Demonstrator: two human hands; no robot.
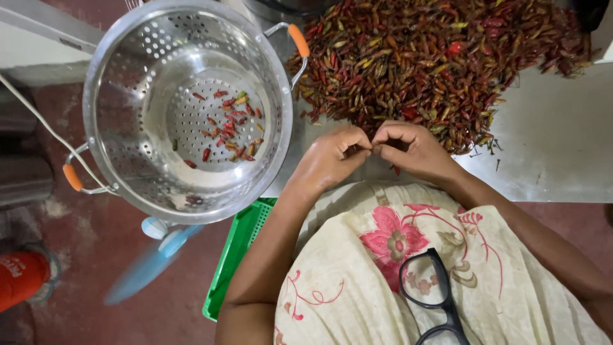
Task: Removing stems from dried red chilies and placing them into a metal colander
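My left hand (332, 156) and my right hand (412, 148) meet fingertip to fingertip at the near edge of a steel table (549, 153), pinching something small between them; it looks like a chili pepper, but it is mostly hidden. Just beyond the hands lies a big pile of small red, brown and yellowish chili peppers (434, 57). To the left stands a steel colander (128, 70) with orange-tipped handles, holding a small scatter of chilies (230, 128) on its perforated bottom.
A green plastic crate (233, 255) stands on the reddish floor below the colander. A blurred pale blue fan (153, 255) spins beside it. A red object (19, 278) sits at far left. Black eyeglasses (434, 294) hang on my floral garment.
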